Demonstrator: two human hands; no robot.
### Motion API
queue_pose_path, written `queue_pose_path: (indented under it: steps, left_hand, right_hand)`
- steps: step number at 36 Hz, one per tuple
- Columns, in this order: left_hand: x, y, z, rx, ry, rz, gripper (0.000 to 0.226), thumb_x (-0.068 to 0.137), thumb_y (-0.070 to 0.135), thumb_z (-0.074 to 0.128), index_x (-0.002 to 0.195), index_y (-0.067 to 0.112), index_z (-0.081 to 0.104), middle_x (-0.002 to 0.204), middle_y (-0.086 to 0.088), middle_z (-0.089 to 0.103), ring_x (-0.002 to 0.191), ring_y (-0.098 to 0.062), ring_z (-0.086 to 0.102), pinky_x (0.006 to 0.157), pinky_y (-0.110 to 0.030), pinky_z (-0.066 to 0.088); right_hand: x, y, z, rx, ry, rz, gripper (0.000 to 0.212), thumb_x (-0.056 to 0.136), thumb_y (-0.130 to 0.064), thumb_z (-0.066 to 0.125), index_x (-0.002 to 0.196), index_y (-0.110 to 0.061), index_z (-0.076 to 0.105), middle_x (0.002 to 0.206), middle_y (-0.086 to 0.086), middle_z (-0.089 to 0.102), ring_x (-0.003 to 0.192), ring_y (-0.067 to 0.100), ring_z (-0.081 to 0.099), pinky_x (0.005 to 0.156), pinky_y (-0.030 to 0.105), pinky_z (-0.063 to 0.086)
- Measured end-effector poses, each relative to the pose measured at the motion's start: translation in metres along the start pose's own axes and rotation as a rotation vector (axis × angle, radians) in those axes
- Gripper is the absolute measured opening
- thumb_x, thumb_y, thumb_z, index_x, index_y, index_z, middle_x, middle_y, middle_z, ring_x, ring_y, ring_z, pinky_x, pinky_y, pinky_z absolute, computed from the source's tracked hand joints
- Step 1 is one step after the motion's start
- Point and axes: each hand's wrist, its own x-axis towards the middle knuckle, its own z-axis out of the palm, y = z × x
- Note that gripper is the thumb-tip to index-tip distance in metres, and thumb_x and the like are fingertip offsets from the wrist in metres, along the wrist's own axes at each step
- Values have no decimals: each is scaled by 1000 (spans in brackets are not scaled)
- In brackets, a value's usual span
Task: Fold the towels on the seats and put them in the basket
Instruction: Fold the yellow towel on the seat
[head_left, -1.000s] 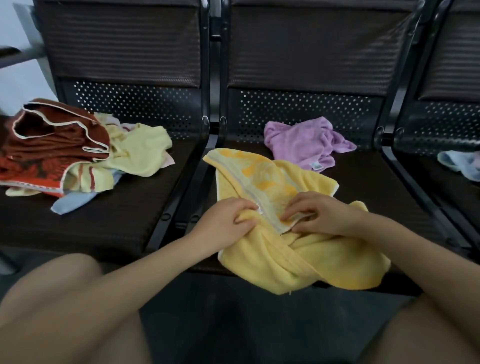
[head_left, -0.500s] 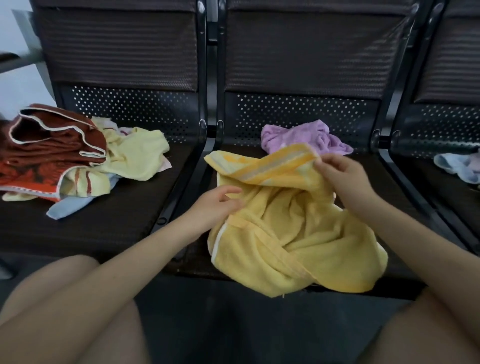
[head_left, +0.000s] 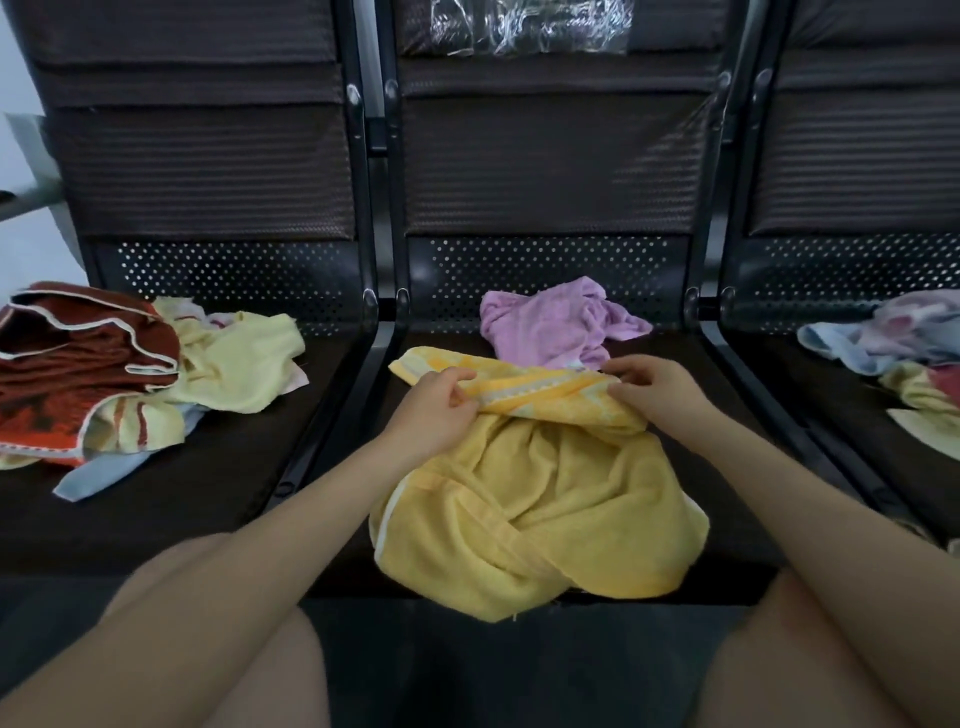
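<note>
Striped hem of yellow towel now lowered and stretched between left hand and right hand, fingers pinching; folding barely begun.

Dim, soft indoor light; wide-angle bending at the edges, slightly blurred throughout.

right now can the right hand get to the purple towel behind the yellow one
Probably yes: the purple towel lies uncovered just beyond the right hand, nothing between them, though that hand would first have to let go of the yellow towel.
</note>
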Motion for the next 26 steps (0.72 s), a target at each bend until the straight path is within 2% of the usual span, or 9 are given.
queue_pose_path:
  steps: [3, 7, 10, 12, 14, 17, 20, 23, 26]
  left_hand:
    - [18, -1, -1, 73, -23, -12, 48, 93, 33, 56, 139, 24, 47, 132, -2, 49, 118, -18, 50, 93, -29, 41]
    - [35, -4, -5, 232, -92, 92, 59, 87, 38, 64, 141, 26, 44, 144, 0, 41, 133, -18, 38, 107, -33, 35]
    - [37, -8, -4, 217, -285, 120, 62, 88, 43, 64, 144, 32, 40, 135, 9, 48, 124, -8, 45, 99, -26, 40]
    - [34, -15, 2, 251, -315, 174, 62, 89, 37, 65, 145, 37, 37, 134, 12, 51, 120, -5, 48, 93, -20, 40]
    - [33, -21, 8, 288, -234, 285, 58, 92, 29, 63, 144, 37, 39, 137, 10, 53, 120, -5, 50, 95, -17, 39]
    - [26, -16, 14, 136, -22, 424, 44, 95, 13, 57, 134, 31, 53, 128, 9, 60, 110, 1, 52, 90, -4, 37]
    - [19, 1, 13, -60, 80, 491, 38, 95, 7, 53, 125, 28, 61, 120, 10, 63, 107, 1, 56, 89, -9, 41]
    - [19, 12, 9, 37, -41, 532, 37, 96, 16, 53, 129, 33, 57, 120, 10, 62, 106, -3, 57, 90, -17, 45]
    - [26, 1, 13, 254, -238, 454, 59, 93, 30, 59, 146, 37, 34, 136, 8, 51, 123, -7, 48, 102, -24, 41]
  right_hand:
    - [0, 0, 5, -7, -64, 21, 26, 89, -17, 64, 114, -19, 69, 101, 4, 65, 94, 18, 61, 75, 26, 48]
    - [-1, -1, 11, 33, -154, 42, 24, 86, -21, 69, 110, -19, 70, 106, 1, 65, 100, 16, 61, 81, 22, 47]
    - [-1, 0, 13, 15, -195, 27, 27, 86, -15, 69, 113, -20, 69, 104, -4, 61, 93, 8, 57, 76, 15, 45]
    - [1, 1, 12, 33, -183, 25, 27, 86, -12, 67, 112, -21, 70, 103, -5, 61, 89, 4, 55, 71, 14, 42]
    - [4, 0, 10, 96, -123, 19, 27, 86, -10, 66, 112, -18, 71, 101, -5, 63, 88, 3, 56, 70, 13, 44]
    - [8, -6, 4, 245, 32, 28, 27, 88, -10, 63, 113, -14, 71, 106, -2, 66, 96, 9, 60, 73, 16, 47]
    - [11, -11, -5, 422, 115, 70, 27, 87, -8, 62, 112, -13, 71, 115, 4, 66, 108, 17, 59, 85, 25, 51]
    - [10, -9, -14, 542, 138, 105, 27, 86, -7, 61, 109, -13, 73, 117, 9, 66, 111, 24, 61, 96, 41, 52]
    - [4, -8, -23, 652, 132, 126, 25, 88, -3, 60, 109, -9, 71, 111, 12, 68, 103, 24, 65, 87, 37, 55]
